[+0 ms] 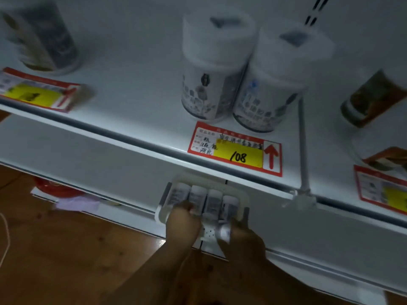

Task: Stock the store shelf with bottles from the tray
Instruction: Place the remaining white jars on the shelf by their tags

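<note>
Both hands are down low at the tray [164,201], which sits on a lower ledge of the white unit, below the shelf [136,102] w/ the price tags. Tray is white plastic and holds a row of small bottles [199,198] lying side by side, caps toward the person, easy to grab by the near end.

Left hand [181,223] rests on the near-left end of the row, fingers curled over a bottle there. Looks like a grip, but the blur and dim light keep me from seeing the fingertips, so can't tell for sure. Right hand [241,238] is at the near-right corner w/ fingers wrapped round one bottle [224,232], already lifted a bit clear of the row, its white end pointing up-left. Seems each hand is taking one so two go up per trip.

Up on the shelf, two white jars [217,69] stand upright, touching, right behind the "108" tag [235,149] whose red arrow points at them. That's prob the slot marker, though whether the small bottles belong there I can't say. Bare shelf lies left of the jars. A dark-labelled can [44,38] stands far left behind another tag [39,91]; a brown-labelled can [372,100] is at the right past a thin divider [302,142].

Wood floor [66,249] below, something red [55,188] tucked under the unit.

Stocking is barely begun by the look: the tray row looks full.
</note>
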Demonstrator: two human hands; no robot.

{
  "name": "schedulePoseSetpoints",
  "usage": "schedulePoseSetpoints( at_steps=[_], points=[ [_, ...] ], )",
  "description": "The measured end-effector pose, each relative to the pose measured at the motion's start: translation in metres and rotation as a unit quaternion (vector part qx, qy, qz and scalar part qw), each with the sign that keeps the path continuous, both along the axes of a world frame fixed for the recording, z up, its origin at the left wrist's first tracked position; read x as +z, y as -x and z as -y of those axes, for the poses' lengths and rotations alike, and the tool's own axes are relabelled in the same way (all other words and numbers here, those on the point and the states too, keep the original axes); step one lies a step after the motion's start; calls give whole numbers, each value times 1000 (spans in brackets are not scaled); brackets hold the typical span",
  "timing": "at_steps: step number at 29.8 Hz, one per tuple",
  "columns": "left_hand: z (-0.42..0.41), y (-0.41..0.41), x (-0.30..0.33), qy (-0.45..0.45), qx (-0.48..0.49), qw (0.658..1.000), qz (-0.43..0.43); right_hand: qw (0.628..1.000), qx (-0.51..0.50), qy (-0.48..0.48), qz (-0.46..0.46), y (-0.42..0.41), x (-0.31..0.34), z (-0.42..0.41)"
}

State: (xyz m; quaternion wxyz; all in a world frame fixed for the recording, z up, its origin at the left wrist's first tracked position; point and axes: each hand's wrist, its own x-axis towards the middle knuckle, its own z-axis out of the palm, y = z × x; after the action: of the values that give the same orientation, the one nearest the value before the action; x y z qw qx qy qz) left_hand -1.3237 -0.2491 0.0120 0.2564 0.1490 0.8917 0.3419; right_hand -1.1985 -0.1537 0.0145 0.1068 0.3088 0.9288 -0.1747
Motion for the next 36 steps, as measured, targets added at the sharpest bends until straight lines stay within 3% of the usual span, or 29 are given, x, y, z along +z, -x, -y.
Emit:
schedulePoseSetpoints(
  at_steps=[3, 6, 11, 16, 21, 27, 29, 31, 34, 36],
  points=[
    [-10, 9, -27, 43, -46, 998, -31, 994, -57, 31, 88, 6, -24, -8],
    [-18, 7, -47, 97, -96, 989, -64, 989, -78, 81, 93, 15, -26, -11],
    [-43, 7, -59, 190, -87, 977, -43, 983, -94, 119, 108, 23, -22, -16],
    [-51, 23, -74, 277, -183, 935, -126, 975, -157, 160, 3, 9, -24, -17],
    [-55, 32, -83, 289, -222, 912, -187, 978, -170, 122, -24, -1, -16, -15],
    [-49, 40, -86, 292, -288, 884, -225, 952, -209, 210, -82, -12, 14, -16],
    [-44, 42, -80, 285, -303, 891, -181, 925, -250, 259, -121, -18, 27, -15],
    [-35, 43, -66, 234, -299, 920, -100, 898, -271, 305, -163, -26, 42, -11],
    [-14, 44, -29, 62, -263, 963, 14, 862, -307, 373, -153, -37, 71, 4],
    [5, 35, 5, -63, -252, 962, 81, 835, -341, 397, -169, -44, 92, 12]
  ],
)
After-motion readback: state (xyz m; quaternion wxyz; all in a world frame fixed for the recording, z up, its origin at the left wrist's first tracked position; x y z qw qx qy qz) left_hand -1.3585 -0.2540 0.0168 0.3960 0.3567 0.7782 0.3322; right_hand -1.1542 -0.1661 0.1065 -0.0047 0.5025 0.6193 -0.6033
